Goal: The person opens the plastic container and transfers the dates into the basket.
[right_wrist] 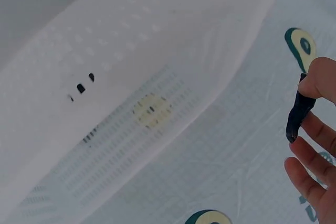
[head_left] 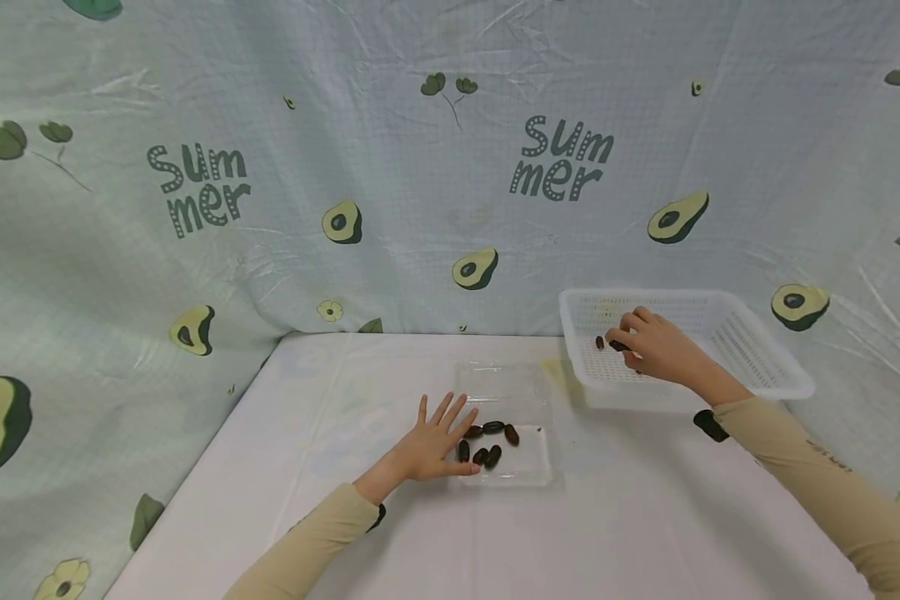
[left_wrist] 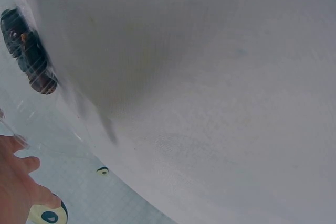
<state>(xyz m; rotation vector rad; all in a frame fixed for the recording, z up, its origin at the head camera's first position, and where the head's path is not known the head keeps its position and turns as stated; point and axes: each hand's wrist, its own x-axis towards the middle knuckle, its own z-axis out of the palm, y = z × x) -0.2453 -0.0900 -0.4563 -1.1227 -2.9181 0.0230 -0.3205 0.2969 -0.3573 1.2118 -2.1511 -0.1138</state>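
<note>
On the pale worktop (head_left: 615, 525), at lower centre of the head view, the left hand (head_left: 431, 448) spreads its fingers, grasping nothing, and blocks the left edge of a clear box (head_left: 532, 460); contact is hard to judge. Dark dates (head_left: 493, 456) lie inside the box. Right of centre, the right hand (head_left: 662, 346) pinches a dark date (right_wrist: 300, 109) over a white basket (head_left: 645, 398), hiding part of its floor; one loose date (head_left: 600, 342) shows there. Avocado-printed cloth (head_left: 390, 150) fills the background. Both wrist views crop their hands.
</note>
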